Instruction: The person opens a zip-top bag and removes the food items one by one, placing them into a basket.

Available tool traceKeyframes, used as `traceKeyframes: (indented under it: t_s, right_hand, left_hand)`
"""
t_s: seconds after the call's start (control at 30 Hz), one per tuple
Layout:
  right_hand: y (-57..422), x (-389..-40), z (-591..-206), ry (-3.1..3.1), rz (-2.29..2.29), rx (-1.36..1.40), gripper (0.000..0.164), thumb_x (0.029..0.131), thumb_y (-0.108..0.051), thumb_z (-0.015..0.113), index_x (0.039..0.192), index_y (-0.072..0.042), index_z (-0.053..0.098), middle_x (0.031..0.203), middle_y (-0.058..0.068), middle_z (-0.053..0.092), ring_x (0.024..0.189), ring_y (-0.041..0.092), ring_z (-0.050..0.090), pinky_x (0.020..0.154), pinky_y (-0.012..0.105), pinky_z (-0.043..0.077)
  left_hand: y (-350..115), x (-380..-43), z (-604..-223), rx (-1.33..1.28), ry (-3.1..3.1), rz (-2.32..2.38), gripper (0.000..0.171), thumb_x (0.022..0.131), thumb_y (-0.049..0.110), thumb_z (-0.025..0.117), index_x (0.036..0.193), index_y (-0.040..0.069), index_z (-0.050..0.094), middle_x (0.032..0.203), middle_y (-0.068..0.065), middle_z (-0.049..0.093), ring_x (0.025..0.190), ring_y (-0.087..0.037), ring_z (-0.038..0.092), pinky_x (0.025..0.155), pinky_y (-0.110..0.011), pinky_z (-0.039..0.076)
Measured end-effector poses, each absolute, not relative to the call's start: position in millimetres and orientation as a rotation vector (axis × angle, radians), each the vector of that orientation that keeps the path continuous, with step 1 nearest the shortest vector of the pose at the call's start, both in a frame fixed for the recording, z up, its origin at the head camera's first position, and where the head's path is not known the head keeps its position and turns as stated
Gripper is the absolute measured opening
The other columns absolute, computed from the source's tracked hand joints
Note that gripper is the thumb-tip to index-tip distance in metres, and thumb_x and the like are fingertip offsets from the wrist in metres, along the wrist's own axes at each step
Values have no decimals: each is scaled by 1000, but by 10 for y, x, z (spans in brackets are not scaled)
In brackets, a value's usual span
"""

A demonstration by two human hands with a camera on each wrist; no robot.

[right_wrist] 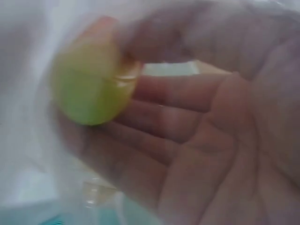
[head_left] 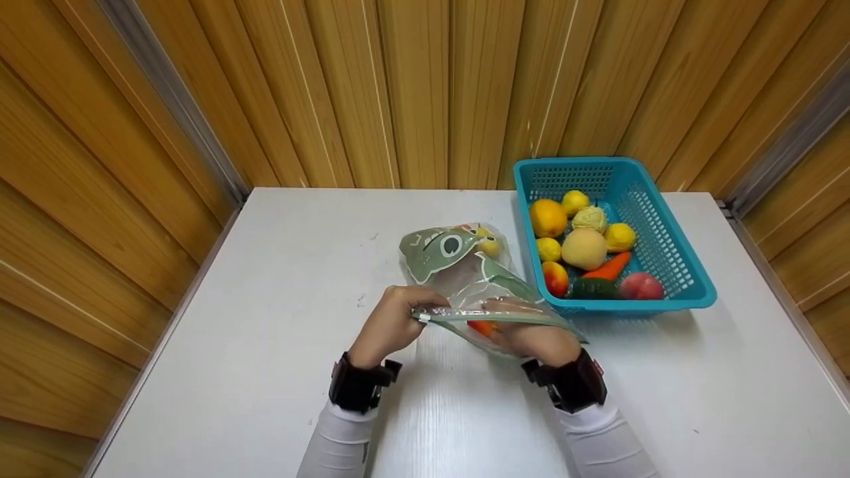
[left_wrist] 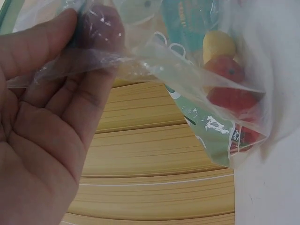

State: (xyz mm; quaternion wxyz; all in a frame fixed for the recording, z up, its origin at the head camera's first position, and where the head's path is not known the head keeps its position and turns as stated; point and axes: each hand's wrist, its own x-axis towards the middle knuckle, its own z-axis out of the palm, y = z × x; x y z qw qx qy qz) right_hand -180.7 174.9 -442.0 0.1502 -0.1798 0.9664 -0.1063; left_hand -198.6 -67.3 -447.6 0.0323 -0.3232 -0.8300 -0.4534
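Green-printed plastic — a zip bag (head_left: 428,257) pinched by the left grip (head_left: 396,322), apparently to keep its mouth wide — surrounds the right grip (head_left: 538,340), whose fingers clamp a red-and-green fruit (right_wrist: 93,89).

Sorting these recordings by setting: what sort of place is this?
Likely a purpose-built work booth: wood-look panels line three sides of a white table, and metal strips mark the corners.
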Motion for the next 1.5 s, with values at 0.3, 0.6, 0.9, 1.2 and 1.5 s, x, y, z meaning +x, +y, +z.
traceKeyframes:
  t_s: [0.3, 0.6, 0.9, 1.2, 1.5]
  right_hand:
    - [1856, -1559, -4326, 3024, -336, -862, 62, 101, -13, 74, 158, 4, 53, 160, 25, 59, 139, 40, 60, 123, 52, 51]
    - [1870, -1446, -4146, 2882, -663, -621, 71, 95, 6, 69, 163, 0, 48, 166, 22, 54, 127, 37, 60, 121, 53, 53]
    - [1881, -1403, -4006, 2847, -678, -541, 57, 94, 10, 73, 149, 2, 63, 146, 20, 67, 111, 33, 66, 97, 47, 67]
    - [1993, -1333, -3892, 2847, -636, -550, 43, 98, 2, 75, 141, 1, 69, 126, 17, 74, 108, 31, 69, 99, 51, 66]
    - [2208, -1258, -3827, 2889, -769, -709, 45, 100, -3, 75, 144, -1, 68, 131, 17, 76, 108, 31, 71, 99, 54, 66]
  left_hand:
    - [-746, -1973, -4493, -948, -2541, -1423, 37, 83, -23, 66, 98, 3, 86, 97, -12, 84, 91, -28, 78, 86, -39, 67]
    - [-797, -1951, -4531, -932, -2522, -1385, 33, 83, -22, 67, 98, 2, 85, 97, -12, 85, 90, -27, 79, 86, -37, 66]
    - [-808, -1950, -4547, -918, -2509, -1380, 35, 80, -24, 66, 95, 2, 85, 95, -12, 85, 90, -28, 80, 85, -41, 67]
    - [-762, -1970, -4532, -929, -2520, -1359, 32, 81, -23, 69, 96, 1, 85, 95, -12, 85, 90, -27, 80, 86, -39, 67]
    - [-704, -2004, -4517, -956, -2518, -1382, 41, 77, -26, 63, 95, 3, 85, 96, -10, 85, 92, -23, 79, 86, -38, 67]
